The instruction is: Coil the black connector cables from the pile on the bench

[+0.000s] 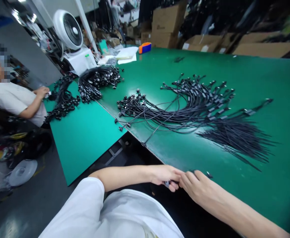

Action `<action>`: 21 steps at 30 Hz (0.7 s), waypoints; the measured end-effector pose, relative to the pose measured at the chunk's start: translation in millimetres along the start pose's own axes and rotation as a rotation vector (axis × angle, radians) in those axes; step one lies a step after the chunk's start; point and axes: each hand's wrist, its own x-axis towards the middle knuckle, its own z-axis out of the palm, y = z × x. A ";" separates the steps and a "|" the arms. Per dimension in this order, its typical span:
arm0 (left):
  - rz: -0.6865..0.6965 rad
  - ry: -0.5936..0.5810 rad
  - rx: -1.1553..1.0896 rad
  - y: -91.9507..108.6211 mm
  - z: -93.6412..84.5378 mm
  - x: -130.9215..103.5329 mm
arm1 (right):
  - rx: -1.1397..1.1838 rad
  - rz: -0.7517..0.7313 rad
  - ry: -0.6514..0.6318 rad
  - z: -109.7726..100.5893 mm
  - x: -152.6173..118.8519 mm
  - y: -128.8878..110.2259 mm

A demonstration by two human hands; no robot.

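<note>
At the near edge of the green table [259, 191], the left hand [168, 177] curls round a small shiny piece [167, 184], meeting the bent right hand [196, 185], its grip hidden; black cables [199, 115] lie beyond, a fan [69, 30] farther left.

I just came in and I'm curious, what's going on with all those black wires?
The person wearing the camera is at a green table. Their left hand holds a small shiny piece, and their right hand is close against it, its grip hidden. Beyond them lies a curved pile of black cables, with thin black strips at its right end. Over at the left, another person's hand is beside another cable bunch.
</note>
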 end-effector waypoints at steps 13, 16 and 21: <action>0.742 0.481 -0.019 -7.0 1.2 4.9 | 0.895 1.009 0.262 3.3 28.2 -2.8; 0.800 0.370 0.110 -0.2 -1.9 -2.8 | 1.260 1.244 0.347 -3.3 27.1 -3.6; 0.865 0.383 0.524 6.5 -5.4 -20.1 | 1.335 1.229 0.288 -5.5 8.8 -5.7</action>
